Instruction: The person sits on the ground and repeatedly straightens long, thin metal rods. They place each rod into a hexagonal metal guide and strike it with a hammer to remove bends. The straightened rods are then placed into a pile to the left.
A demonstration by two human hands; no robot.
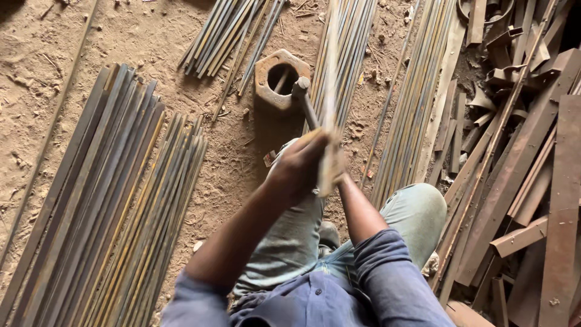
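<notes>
My left hand (298, 165) grips the handle of a hammer (304, 100), whose dark head lies by the rim of a large rusty hexagonal nut (281, 77) on the dirt floor. My right hand (334, 166) is blurred and closed around a long thin metal rod (330, 72) that runs up away from me, also blurred. Both hands are close together above my knees, which are clad in pale jeans (417, 212).
Bundles of long flat metal strips lie on the sandy ground: a wide bundle at left (103, 200), a short one at top (233, 33), others at centre (357, 42) and right (417, 97). A heap of rusty scrap bars (526, 169) fills the right side.
</notes>
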